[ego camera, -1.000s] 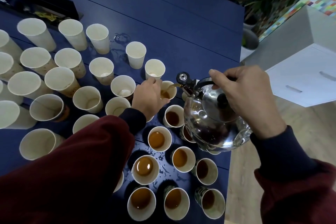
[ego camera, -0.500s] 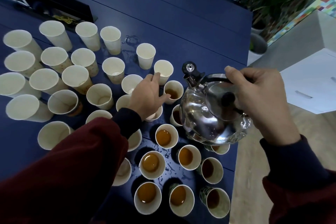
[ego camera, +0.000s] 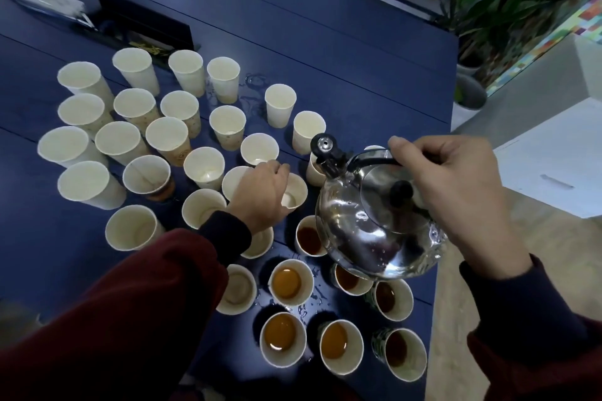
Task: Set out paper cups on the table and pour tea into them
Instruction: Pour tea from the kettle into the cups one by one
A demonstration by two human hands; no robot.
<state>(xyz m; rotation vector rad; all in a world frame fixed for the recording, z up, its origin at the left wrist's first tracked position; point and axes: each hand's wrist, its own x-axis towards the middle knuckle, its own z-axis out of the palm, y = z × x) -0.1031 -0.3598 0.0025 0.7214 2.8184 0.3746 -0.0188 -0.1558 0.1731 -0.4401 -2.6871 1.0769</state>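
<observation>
Nearest me: filled cups of tea, clustered at the tabletop edge.

Over them: kettle, no stream showing. My right hand is curled round its handle.

Just left: my left hand grips an empty cup, close beside the spout.

Step, as I judge it: staging the next cup. The next move calls for seating it upright, then tipping the spout over its mouth.

Beyond: many unfilled cups, apart from both hands.
</observation>
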